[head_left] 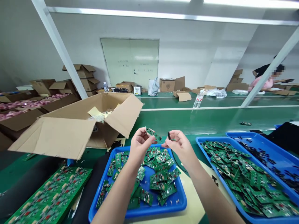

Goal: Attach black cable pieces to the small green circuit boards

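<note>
My left hand (141,143) pinches a small green circuit board (153,133) between thumb and fingers, above the far side of a blue tray (182,199). Just to its right, my right hand (177,142) is closed on a small black piece (168,136) that stands up from its fingertips; its exact kind cannot be made out. The two hands are close together but apart. Under them, the tray holds many loose green boards (161,177), some overlapping, with bare blue bottom showing between them.
Right of me stand a blue tray heaped with boards (247,177) and another with small black pieces (261,154). Panels of joined boards (50,199) lie at left. An open cardboard box (63,133) stands behind them. A water bottle (198,99) and a person (266,77) are farther back.
</note>
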A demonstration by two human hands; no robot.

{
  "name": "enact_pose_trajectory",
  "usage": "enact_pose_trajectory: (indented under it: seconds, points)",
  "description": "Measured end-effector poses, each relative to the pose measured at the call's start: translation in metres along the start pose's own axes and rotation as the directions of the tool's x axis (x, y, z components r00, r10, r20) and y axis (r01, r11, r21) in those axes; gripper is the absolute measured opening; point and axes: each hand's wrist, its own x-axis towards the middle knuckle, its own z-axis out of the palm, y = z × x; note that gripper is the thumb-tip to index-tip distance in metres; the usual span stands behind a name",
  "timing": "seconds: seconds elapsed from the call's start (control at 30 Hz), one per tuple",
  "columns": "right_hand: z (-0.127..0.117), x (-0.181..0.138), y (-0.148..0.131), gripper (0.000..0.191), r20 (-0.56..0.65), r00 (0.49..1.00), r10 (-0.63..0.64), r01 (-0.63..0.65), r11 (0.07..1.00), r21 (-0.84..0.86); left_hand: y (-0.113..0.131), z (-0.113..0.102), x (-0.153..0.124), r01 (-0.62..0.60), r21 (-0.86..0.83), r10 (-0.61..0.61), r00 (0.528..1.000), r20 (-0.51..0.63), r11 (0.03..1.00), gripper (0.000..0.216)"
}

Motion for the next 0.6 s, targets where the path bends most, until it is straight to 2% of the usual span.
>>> enact_pose_trajectory:
  seconds: [0.07, 0.17, 0.27, 0.33, 0.4, 0.5, 0.6]
  points:
    - [0.008, 0.005, 0.000, 0.034, -0.016, 0.999, -0.037, 0.038, 0.997, 0.071, 0.006, 0.004, -0.004, -0.112, -0.060, 0.113, 0.994, 0.015, 0.992, 0.038]
    - [0.013, 0.009, 0.002, 0.032, -0.054, 0.992, -0.118, 0.122, 0.988, 0.090, 0.007, 0.003, -0.005, -0.236, -0.022, 0.237, 0.969, 0.064, 0.972, 0.032]
    - [0.010, 0.014, 0.005, 0.029, -0.064, 0.988, -0.140, 0.144, 0.988, 0.057, 0.010, -0.003, -0.003, -0.285, 0.077, 0.268, 0.946, 0.180, 0.955, 0.028]
    - [0.007, 0.017, 0.006, 0.030, -0.076, 0.985, -0.152, 0.156, 0.987, 0.048, 0.013, -0.009, -0.002, -0.221, 0.142, 0.179, 0.949, 0.261, 0.965, 0.026]
    - [0.006, 0.021, 0.007, 0.031, -0.094, 0.981, -0.172, 0.177, 0.983, 0.051, 0.014, -0.017, -0.001, -0.138, 0.159, 0.087, 0.954, 0.288, 0.978, 0.024]
    - [0.007, 0.025, 0.007, 0.031, -0.103, 0.978, -0.181, 0.187, 0.981, 0.057, 0.006, -0.031, 0.004, -0.023, 0.128, -0.028, 0.923, 0.384, 0.992, 0.020]
    - [0.010, 0.028, 0.006, 0.033, -0.050, 0.989, -0.139, 0.142, 0.988, 0.057, -0.007, -0.039, 0.008, 0.098, 0.021, -0.099, 0.921, 0.378, 0.995, 0.025]
